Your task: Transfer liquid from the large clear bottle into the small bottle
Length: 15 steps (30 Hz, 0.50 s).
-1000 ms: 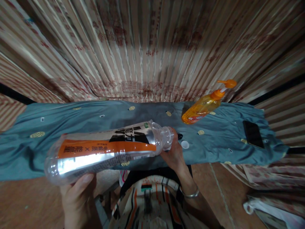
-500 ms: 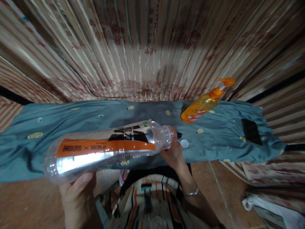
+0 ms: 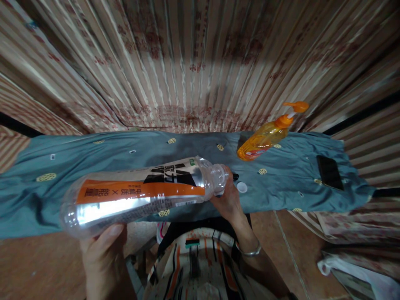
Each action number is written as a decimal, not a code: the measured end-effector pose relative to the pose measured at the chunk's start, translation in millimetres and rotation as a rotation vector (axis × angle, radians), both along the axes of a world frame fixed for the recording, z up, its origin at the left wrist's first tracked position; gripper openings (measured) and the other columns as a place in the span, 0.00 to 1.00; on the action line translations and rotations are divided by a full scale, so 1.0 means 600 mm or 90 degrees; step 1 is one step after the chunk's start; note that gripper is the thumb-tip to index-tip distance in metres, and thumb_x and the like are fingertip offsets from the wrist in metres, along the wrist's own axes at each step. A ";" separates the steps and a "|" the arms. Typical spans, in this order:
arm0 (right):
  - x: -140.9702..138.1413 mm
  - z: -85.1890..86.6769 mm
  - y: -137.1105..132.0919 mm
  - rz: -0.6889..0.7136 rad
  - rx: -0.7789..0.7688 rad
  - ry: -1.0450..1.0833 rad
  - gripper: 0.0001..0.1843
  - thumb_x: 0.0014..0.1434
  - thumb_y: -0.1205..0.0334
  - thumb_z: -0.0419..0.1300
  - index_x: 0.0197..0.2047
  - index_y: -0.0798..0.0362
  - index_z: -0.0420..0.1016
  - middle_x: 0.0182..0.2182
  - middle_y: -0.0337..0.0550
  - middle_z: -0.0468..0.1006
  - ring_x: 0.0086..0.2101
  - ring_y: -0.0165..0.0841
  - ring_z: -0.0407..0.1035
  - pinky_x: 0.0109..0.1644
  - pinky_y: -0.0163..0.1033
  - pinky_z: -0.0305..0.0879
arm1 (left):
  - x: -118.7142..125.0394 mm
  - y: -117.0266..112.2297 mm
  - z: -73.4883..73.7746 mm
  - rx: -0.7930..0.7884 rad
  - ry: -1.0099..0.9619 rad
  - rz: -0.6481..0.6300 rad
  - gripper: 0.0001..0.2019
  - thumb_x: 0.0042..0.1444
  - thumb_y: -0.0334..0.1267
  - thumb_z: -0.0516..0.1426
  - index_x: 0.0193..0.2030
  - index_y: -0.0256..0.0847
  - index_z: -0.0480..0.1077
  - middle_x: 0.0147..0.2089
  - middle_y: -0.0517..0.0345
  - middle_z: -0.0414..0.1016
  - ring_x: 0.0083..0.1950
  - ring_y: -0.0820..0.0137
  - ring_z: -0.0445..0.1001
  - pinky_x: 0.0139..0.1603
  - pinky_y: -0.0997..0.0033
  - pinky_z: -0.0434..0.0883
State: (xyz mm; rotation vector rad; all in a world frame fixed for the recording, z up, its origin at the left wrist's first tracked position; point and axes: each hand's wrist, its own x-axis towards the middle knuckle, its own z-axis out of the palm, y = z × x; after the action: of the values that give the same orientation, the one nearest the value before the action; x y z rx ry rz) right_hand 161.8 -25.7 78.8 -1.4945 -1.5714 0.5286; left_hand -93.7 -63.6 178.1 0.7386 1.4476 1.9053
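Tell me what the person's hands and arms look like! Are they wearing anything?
Both hands are bare, with no gloves and no rings that show. The right hand has a thin silver bangle round its wrist. The left hand wears nothing. No sleeves show on either arm.

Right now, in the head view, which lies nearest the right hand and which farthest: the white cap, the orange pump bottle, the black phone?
1. White cap, on the cloth just right of the right hand gripping the clear bottle.
2. Pump bottle, farther back and right.
3. Phone, far right.
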 end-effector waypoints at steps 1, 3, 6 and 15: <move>0.000 0.001 0.000 -0.002 -0.001 0.000 0.51 0.58 0.47 0.74 0.76 0.50 0.56 0.64 0.58 0.78 0.62 0.54 0.77 0.64 0.60 0.78 | 0.000 0.000 -0.001 0.000 -0.003 0.000 0.25 0.35 0.40 0.72 0.46 0.50 0.83 0.56 0.60 0.84 0.64 0.55 0.77 0.63 0.62 0.79; -0.001 0.003 0.000 -0.003 -0.004 0.000 0.50 0.58 0.47 0.74 0.76 0.50 0.57 0.63 0.58 0.79 0.61 0.53 0.78 0.64 0.60 0.79 | 0.000 0.000 0.000 0.001 -0.006 0.000 0.26 0.35 0.39 0.71 0.46 0.51 0.83 0.57 0.62 0.83 0.65 0.58 0.76 0.59 0.69 0.79; -0.002 0.004 0.000 -0.001 -0.003 0.000 0.49 0.59 0.47 0.73 0.75 0.51 0.57 0.63 0.58 0.80 0.61 0.53 0.79 0.63 0.60 0.79 | 0.003 0.000 0.003 -0.001 0.000 -0.001 0.26 0.35 0.38 0.70 0.47 0.52 0.83 0.56 0.63 0.83 0.65 0.60 0.76 0.58 0.70 0.79; 0.000 0.002 -0.001 -0.001 -0.007 -0.003 0.50 0.58 0.48 0.74 0.76 0.51 0.57 0.63 0.59 0.80 0.61 0.54 0.79 0.64 0.60 0.79 | 0.010 -0.001 0.012 0.007 0.020 -0.012 0.25 0.37 0.39 0.69 0.47 0.52 0.83 0.54 0.61 0.83 0.71 0.55 0.72 0.72 0.57 0.73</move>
State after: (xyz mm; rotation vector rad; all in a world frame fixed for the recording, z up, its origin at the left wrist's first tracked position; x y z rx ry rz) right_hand 161.5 -26.1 79.9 -1.5060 -1.5726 0.5342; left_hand -87.5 -64.1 185.5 0.7886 1.4450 1.8970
